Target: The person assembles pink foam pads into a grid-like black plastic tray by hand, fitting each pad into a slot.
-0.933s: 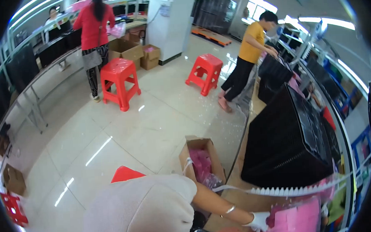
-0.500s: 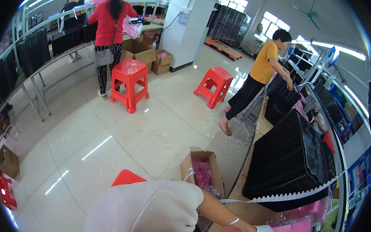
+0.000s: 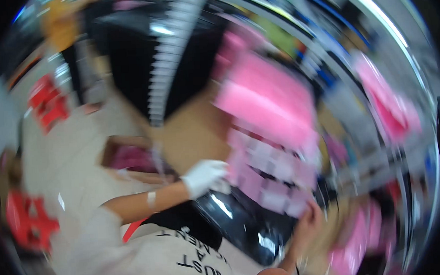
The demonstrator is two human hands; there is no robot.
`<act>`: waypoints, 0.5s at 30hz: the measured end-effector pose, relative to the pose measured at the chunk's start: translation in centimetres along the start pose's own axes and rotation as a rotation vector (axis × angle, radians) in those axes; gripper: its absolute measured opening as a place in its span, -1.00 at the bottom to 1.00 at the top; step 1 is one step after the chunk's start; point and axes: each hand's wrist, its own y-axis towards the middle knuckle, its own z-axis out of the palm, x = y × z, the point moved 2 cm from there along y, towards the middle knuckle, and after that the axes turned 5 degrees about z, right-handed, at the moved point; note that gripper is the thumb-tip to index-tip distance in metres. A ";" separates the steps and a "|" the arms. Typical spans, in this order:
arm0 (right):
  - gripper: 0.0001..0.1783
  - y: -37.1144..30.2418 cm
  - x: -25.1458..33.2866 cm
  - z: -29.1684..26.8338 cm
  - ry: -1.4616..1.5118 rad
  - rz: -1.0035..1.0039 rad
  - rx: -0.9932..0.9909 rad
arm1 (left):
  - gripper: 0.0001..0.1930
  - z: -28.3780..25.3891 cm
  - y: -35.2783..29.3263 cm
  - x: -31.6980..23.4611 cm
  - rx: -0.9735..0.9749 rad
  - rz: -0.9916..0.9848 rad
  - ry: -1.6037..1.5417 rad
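A pink sheet with rows of pale tabs (image 3: 267,177) lies over a glossy black surface (image 3: 239,226) in front of me. My left hand (image 3: 206,178), in a white glove, is closed at the sheet's left edge. At its near right corner, my bare right hand (image 3: 308,223) has its fingers closed around the edge, blurred by motion. Just beyond the sheet sits a bright pink, shiny stack (image 3: 267,97), perhaps wrapped in film.
A large black stack (image 3: 161,66) stands beyond on the brown tabletop (image 3: 195,131), with a white notched strip (image 3: 169,65) crossing it. An open carton (image 3: 131,162) holds pink pieces. Red stools (image 3: 49,101) and a person in yellow (image 3: 60,24) are at left. Pink bags (image 3: 354,240) lie right.
My view has swung right and down to the bench. The pink sheet and both hands now show; before, only one gloved hand was visible, beside pink packs at the lower edge.
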 end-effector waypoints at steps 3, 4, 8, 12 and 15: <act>-0.84 -4.7 -3.0 -0.9 0.238 0.069 -0.122 | -0.74 -0.1 -1.9 3.8 0.095 -0.148 -0.208; -0.86 -6.2 -3.0 -1.7 0.245 0.137 -0.145 | -0.73 0.0 -1.9 4.2 0.130 -0.190 -0.213; -0.86 -11.5 -5.4 -2.7 0.182 0.255 -0.192 | -0.70 -0.3 -2.5 8.0 0.214 -0.332 -0.226; -0.87 -15.4 -6.7 -3.3 0.145 0.260 -0.214 | -0.66 1.7 -4.3 6.6 0.135 -0.417 -0.236; -0.87 -16.4 -6.9 -3.2 0.163 0.303 -0.230 | -0.64 2.6 -4.2 5.7 0.047 -0.427 -0.183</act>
